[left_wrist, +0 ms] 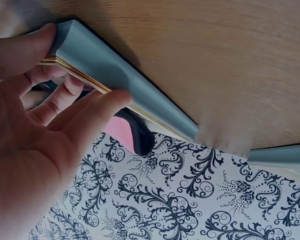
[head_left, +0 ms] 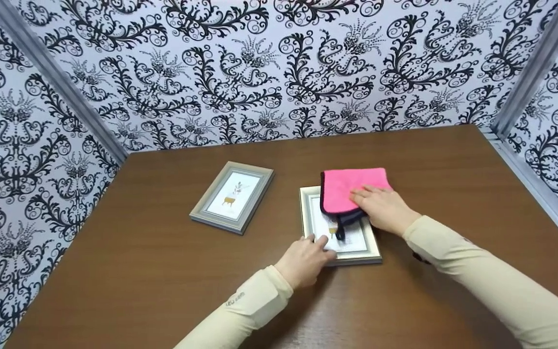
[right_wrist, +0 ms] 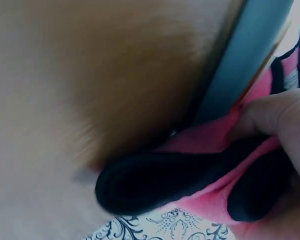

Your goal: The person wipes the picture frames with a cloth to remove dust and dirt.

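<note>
A picture frame (head_left: 376,252) with a pale moulding lies on the table, partly covered by a folded pink cloth (head_left: 347,186) with black edging. My left hand (head_left: 305,261) holds the near left corner of this frame. In the left wrist view, thumb and fingers of the left hand (left_wrist: 45,115) sit along the frame's grey-blue side (left_wrist: 105,65). My right hand (head_left: 385,208) lies over the cloth's right part, on the frame's far right side. In the right wrist view, its thumb pinches the folded cloth (right_wrist: 200,195); its other fingers are mostly hidden.
A second picture frame (head_left: 255,203), showing a plant drawing, lies to the left on the brown wooden table (head_left: 162,271). Walls with black scroll patterns (head_left: 259,63) enclose the table at the back and both sides, joined by grey corner posts (head_left: 531,68).
</note>
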`<state>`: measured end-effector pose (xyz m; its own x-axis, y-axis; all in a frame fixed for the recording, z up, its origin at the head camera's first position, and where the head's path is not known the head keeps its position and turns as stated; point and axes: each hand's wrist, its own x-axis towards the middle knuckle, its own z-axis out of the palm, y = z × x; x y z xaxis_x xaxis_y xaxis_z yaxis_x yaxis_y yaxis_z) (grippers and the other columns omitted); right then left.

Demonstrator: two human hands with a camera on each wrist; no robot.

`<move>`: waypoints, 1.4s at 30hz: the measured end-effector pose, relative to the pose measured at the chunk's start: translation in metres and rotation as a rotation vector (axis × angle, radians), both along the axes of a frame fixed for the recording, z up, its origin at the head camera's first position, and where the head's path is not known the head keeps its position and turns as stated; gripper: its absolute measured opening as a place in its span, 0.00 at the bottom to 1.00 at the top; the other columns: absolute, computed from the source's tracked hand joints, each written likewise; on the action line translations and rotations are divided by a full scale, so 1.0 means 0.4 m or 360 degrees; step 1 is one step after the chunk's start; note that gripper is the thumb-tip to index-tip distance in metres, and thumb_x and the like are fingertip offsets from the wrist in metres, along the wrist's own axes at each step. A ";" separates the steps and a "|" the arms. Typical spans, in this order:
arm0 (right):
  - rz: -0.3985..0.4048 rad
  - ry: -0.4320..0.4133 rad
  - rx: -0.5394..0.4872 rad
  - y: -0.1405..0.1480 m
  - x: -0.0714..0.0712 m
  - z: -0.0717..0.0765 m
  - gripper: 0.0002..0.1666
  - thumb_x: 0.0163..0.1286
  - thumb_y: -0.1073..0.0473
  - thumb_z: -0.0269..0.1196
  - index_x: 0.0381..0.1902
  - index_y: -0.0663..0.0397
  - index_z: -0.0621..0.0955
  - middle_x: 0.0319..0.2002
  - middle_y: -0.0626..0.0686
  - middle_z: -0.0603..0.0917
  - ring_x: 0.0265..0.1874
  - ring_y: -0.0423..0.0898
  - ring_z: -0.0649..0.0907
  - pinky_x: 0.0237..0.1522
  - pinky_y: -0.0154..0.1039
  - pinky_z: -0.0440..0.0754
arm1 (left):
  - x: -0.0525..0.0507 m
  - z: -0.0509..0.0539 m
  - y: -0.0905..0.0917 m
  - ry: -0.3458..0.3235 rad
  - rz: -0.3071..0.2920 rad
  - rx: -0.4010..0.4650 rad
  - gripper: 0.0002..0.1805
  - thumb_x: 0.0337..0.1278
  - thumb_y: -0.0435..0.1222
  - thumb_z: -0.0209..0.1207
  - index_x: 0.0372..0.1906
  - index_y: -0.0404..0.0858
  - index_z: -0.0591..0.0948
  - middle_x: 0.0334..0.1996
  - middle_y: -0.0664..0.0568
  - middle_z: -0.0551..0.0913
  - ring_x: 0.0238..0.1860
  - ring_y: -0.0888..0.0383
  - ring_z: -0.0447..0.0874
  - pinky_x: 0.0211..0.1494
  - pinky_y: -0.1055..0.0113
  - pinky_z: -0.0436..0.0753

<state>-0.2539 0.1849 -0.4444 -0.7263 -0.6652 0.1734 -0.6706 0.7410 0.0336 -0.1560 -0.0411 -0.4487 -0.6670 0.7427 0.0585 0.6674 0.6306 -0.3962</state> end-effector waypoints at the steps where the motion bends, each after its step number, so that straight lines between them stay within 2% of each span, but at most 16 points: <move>1: -0.0046 -0.0019 -0.0011 -0.009 -0.002 0.003 0.28 0.57 0.71 0.63 0.58 0.66 0.77 0.58 0.64 0.78 0.58 0.65 0.75 0.57 0.59 0.72 | -0.001 -0.001 0.001 0.0004 -0.0001 -0.0005 0.18 0.42 0.39 0.68 0.43 0.55 0.82 0.40 0.53 0.75 0.36 0.56 0.77 0.30 0.68 0.80; 3: -0.0125 -0.0060 -0.0034 -0.031 -0.005 0.011 0.27 0.55 0.69 0.66 0.55 0.68 0.77 0.55 0.65 0.79 0.54 0.65 0.77 0.55 0.58 0.74 | -0.002 -0.002 0.002 0.0023 -0.0005 -0.0017 0.17 0.42 0.39 0.68 0.42 0.55 0.81 0.40 0.53 0.75 0.36 0.56 0.77 0.29 0.68 0.79; 6: -0.0227 -0.0130 -0.0067 -0.069 -0.001 0.019 0.26 0.54 0.66 0.68 0.51 0.71 0.76 0.48 0.67 0.80 0.46 0.64 0.80 0.47 0.57 0.79 | -0.002 -0.002 0.001 0.0043 -0.0007 -0.0029 0.17 0.40 0.40 0.69 0.41 0.55 0.81 0.39 0.53 0.75 0.35 0.56 0.77 0.28 0.69 0.79; 8: -0.0283 -0.0135 -0.0050 -0.099 0.002 0.022 0.24 0.54 0.63 0.70 0.47 0.72 0.77 0.40 0.66 0.81 0.39 0.63 0.81 0.39 0.54 0.81 | -0.002 0.000 -0.001 0.0047 -0.0006 -0.0045 0.18 0.40 0.41 0.70 0.41 0.55 0.81 0.39 0.53 0.75 0.35 0.57 0.77 0.28 0.69 0.79; 11: -0.0357 -0.0094 0.0041 -0.145 0.005 0.026 0.16 0.54 0.63 0.68 0.37 0.70 0.79 0.31 0.63 0.81 0.31 0.60 0.82 0.31 0.52 0.82 | -0.004 0.003 -0.002 0.0038 -0.0002 -0.0061 0.18 0.40 0.42 0.70 0.42 0.55 0.81 0.38 0.53 0.75 0.35 0.57 0.77 0.29 0.69 0.79; 14: -0.0438 -0.0113 0.0158 -0.191 0.000 0.035 0.10 0.53 0.63 0.67 0.30 0.66 0.81 0.27 0.60 0.81 0.28 0.58 0.82 0.28 0.50 0.81 | -0.004 0.001 -0.001 0.0025 -0.0010 -0.0056 0.18 0.42 0.41 0.69 0.43 0.56 0.81 0.38 0.53 0.75 0.36 0.57 0.76 0.29 0.69 0.79; 16: -0.0496 -0.0201 0.0181 -0.218 -0.005 0.043 0.10 0.53 0.61 0.67 0.29 0.64 0.81 0.27 0.59 0.81 0.28 0.56 0.82 0.27 0.49 0.81 | -0.003 -0.001 -0.001 0.0028 -0.0018 -0.0046 0.18 0.42 0.40 0.68 0.43 0.56 0.81 0.38 0.52 0.74 0.36 0.57 0.76 0.29 0.69 0.79; 18: -0.0526 -0.0307 0.0134 -0.238 -0.010 0.050 0.09 0.54 0.61 0.67 0.29 0.63 0.80 0.27 0.58 0.81 0.29 0.55 0.81 0.28 0.47 0.81 | -0.001 -0.004 -0.001 0.0035 -0.0031 -0.0033 0.18 0.41 0.39 0.68 0.43 0.56 0.81 0.37 0.52 0.74 0.36 0.57 0.76 0.28 0.70 0.79; 21: -0.0430 -0.0376 -0.0060 -0.254 -0.010 0.051 0.08 0.54 0.63 0.66 0.26 0.63 0.78 0.25 0.58 0.79 0.27 0.56 0.80 0.28 0.49 0.80 | 0.000 -0.005 -0.004 0.0043 -0.0042 -0.0016 0.20 0.39 0.39 0.70 0.43 0.55 0.81 0.37 0.52 0.74 0.36 0.57 0.76 0.28 0.70 0.79; 23: -0.0280 -0.0370 -0.0184 -0.258 -0.005 0.049 0.06 0.52 0.66 0.65 0.26 0.61 0.77 0.25 0.58 0.79 0.27 0.57 0.80 0.29 0.51 0.80 | 0.000 -0.006 -0.006 0.0051 -0.0042 -0.0013 0.21 0.37 0.39 0.71 0.44 0.55 0.81 0.38 0.52 0.75 0.37 0.57 0.76 0.28 0.70 0.79; 26: -0.0062 -0.0350 -0.0272 -0.258 0.002 0.043 0.06 0.52 0.68 0.64 0.30 0.60 0.78 0.27 0.58 0.80 0.29 0.58 0.81 0.33 0.55 0.79 | -0.001 -0.006 -0.010 0.0057 -0.0040 -0.0014 0.23 0.36 0.39 0.72 0.45 0.55 0.81 0.40 0.52 0.76 0.38 0.57 0.77 0.29 0.70 0.80; 28: 0.0061 -0.0367 -0.0271 -0.253 0.004 0.041 0.12 0.52 0.70 0.63 0.36 0.59 0.80 0.30 0.57 0.82 0.32 0.57 0.82 0.35 0.55 0.79 | -0.001 -0.007 -0.012 0.0050 -0.0037 -0.0013 0.23 0.37 0.39 0.71 0.45 0.55 0.82 0.40 0.52 0.76 0.37 0.57 0.77 0.29 0.69 0.81; 31: 0.0224 -0.0430 -0.0247 -0.235 0.001 0.039 0.24 0.52 0.72 0.61 0.49 0.58 0.81 0.42 0.58 0.84 0.40 0.58 0.83 0.44 0.55 0.79 | -0.002 -0.005 -0.015 0.0007 -0.0028 -0.0007 0.22 0.36 0.40 0.72 0.44 0.55 0.82 0.39 0.52 0.75 0.33 0.57 0.78 0.27 0.69 0.80; 34: 0.0380 -0.0496 -0.0215 -0.205 -0.006 0.040 0.32 0.51 0.75 0.60 0.58 0.60 0.79 0.54 0.59 0.81 0.51 0.58 0.80 0.54 0.53 0.75 | -0.002 -0.003 -0.013 -0.0053 -0.0018 0.0019 0.22 0.36 0.40 0.73 0.43 0.55 0.82 0.37 0.52 0.74 0.28 0.58 0.78 0.24 0.69 0.80; 38: 0.0458 -0.0520 -0.0162 -0.153 -0.019 0.036 0.35 0.49 0.77 0.62 0.59 0.61 0.78 0.60 0.60 0.77 0.59 0.59 0.75 0.61 0.53 0.69 | -0.005 -0.001 -0.005 -0.0083 -0.0012 0.0055 0.20 0.38 0.38 0.72 0.42 0.54 0.82 0.37 0.51 0.74 0.25 0.57 0.78 0.22 0.69 0.79; 42: 0.0440 -0.0431 -0.0053 -0.107 -0.027 0.032 0.35 0.49 0.79 0.64 0.58 0.58 0.79 0.62 0.59 0.75 0.62 0.60 0.73 0.62 0.54 0.68 | -0.008 -0.001 -0.002 -0.0076 0.0019 0.0060 0.18 0.40 0.38 0.71 0.41 0.54 0.82 0.40 0.49 0.78 0.32 0.55 0.79 0.26 0.67 0.82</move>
<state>-0.2646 0.1420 -0.4315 -0.5429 -0.8394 0.0248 -0.8265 0.5289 -0.1930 -0.1590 -0.0421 -0.4490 -0.6785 0.7326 0.0539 0.6774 0.6524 -0.3398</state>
